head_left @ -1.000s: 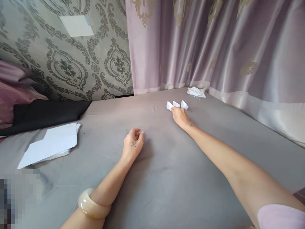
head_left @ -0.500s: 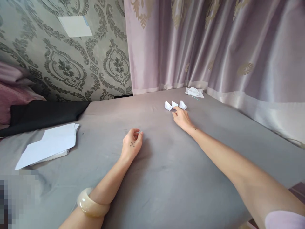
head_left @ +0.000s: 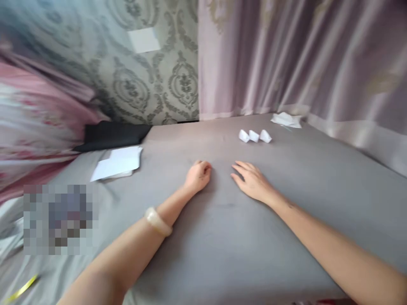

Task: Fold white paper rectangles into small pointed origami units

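My left hand (head_left: pixel 199 176) rests on the grey sheet, its fingers curled in loosely, and nothing shows in them. To its right, my right hand (head_left: pixel 249 180) is over the sheet with fingers stretched and apart, holding nothing. Beyond the right hand, three small folded white paper shapes stand in a row: a left one (head_left: pixel 244 136), a middle one (head_left: pixel 254 136) and a right one (head_left: pixel 265 136). Neither hand touches them. A pale bangle (head_left: pixel 158 222) circles my left forearm. The picture is somewhat blurred.
White paper sheets (head_left: pixel 117 164) lie at the left beside a black cloth (head_left: pixel 114 134). More folded white paper (head_left: pixel 286 120) lies at the far right, near the curtain (head_left: pixel 248 55). A yellow strip (head_left: pixel 21 289) is at the lower left. A pixelated patch hides part of the left side.
My right hand has drawn back from the folded paper shapes towards me, and its fingers have spread. The view has turned left. All three paper shapes now stand uncovered.
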Demonstrator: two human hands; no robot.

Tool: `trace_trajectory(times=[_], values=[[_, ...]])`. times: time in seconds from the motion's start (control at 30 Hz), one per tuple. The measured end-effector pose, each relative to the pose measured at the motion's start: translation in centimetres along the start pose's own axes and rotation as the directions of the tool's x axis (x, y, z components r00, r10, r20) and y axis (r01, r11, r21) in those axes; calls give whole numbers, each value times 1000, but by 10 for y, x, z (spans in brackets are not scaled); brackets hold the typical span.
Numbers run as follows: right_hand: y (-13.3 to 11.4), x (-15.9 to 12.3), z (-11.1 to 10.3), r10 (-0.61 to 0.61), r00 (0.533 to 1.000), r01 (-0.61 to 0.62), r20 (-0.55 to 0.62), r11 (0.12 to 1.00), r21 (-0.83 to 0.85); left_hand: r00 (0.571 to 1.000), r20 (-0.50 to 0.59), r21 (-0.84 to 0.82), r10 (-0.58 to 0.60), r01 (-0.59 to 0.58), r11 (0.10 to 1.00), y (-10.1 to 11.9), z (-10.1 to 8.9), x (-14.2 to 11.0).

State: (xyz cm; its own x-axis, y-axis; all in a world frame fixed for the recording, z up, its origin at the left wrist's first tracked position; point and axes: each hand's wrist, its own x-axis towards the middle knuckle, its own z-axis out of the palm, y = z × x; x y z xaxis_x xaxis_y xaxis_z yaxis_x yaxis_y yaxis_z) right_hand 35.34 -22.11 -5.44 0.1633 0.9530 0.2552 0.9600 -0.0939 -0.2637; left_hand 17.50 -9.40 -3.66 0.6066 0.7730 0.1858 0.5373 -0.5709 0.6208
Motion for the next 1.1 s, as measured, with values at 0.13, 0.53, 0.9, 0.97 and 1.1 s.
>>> trace_trajectory(times=[0.13,0.53,0.9,0.97,1.1], values=[[8,8,9,-43,999,42,-13,998,-56,956,284,-144,71,-30,989,-13,-31,0],[7,10,15,-25,999,20,-44,995,-102,779,-454,247,-433,577,779,-139,-169,-13],[7,9,14,-22,1000,20,-22,995,-96,582,-434,239,-688,810,535,-155,-163,7],[8,9,14,-26,999,24,-22,995,-96,576,-437,244,-691,815,525,-156,-163,8],[11,10,15,-33,999,30,-27,994,-101,566,-454,242,-688,822,515,-154,-159,10]])
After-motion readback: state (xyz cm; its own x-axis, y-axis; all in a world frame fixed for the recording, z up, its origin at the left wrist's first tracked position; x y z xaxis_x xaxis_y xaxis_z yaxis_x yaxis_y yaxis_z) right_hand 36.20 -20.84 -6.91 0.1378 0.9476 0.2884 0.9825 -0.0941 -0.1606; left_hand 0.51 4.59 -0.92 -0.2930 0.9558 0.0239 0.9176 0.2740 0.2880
